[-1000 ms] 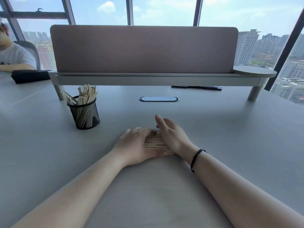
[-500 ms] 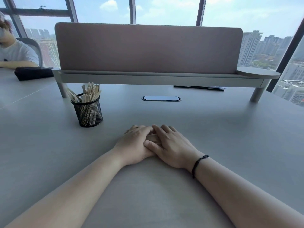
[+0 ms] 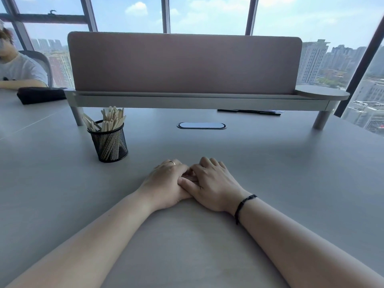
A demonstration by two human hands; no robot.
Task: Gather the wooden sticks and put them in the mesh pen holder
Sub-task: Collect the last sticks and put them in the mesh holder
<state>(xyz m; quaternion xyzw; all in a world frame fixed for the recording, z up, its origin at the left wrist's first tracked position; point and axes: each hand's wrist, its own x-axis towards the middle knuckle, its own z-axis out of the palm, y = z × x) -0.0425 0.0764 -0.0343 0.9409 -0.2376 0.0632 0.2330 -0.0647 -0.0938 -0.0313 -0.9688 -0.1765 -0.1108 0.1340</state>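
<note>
A second ago the two hands lay flat with a fan of pale sticks showing between them; now the left hand point(image 3: 166, 183) and the right hand point(image 3: 212, 183) have closed together at the centre of the frame, fingers curled inward and overlapping, so the loose sticks are almost wholly hidden. Only a sliver of something pale shows in the gap between the knuckles, too small to say it is wood, so I cannot tell for certain that either hand grips the bundle, though it looks that way. My reading is that the scooping is done and the lift toward the holder comes next. The black wire-mesh cylindrical pen holder point(image 3: 110, 142) stands left of centre and above the hands, near them, already stuffed with thin flat wooden sticks point(image 3: 112, 119) that lean and splay above its rim, so room for more looks tight. The smooth matte grey table point(image 3: 270, 167) offers little grip for thin flat sticks. The left hand wears a slim ring and the right wrist a black cord bracelet point(image 3: 243, 204). A dusty-pink felt desk divider point(image 3: 182, 63) crosses the upper frame.
</note>
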